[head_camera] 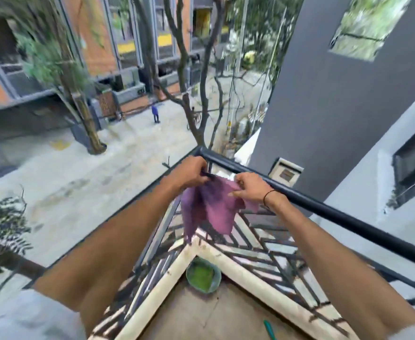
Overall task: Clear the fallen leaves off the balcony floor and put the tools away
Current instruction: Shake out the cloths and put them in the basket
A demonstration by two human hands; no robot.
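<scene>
A purple cloth [211, 209] hangs at the corner of the black balcony railing [324, 209]. My left hand [189, 173] pinches its top left edge by the railing corner. My right hand [249, 190] grips the top right edge just inside the rail. The cloth droops down over the railing's patterned bars. A teal tool handle [269, 330] shows at the bottom edge on the brown balcony floor [201, 315]; the rest of it is out of frame.
A green round pot [202, 276] stands in the floor's corner against the pale curb [250, 271]. Beyond the railing drops the street with trees and a distant person. A grey wall [336, 106] rises at the right.
</scene>
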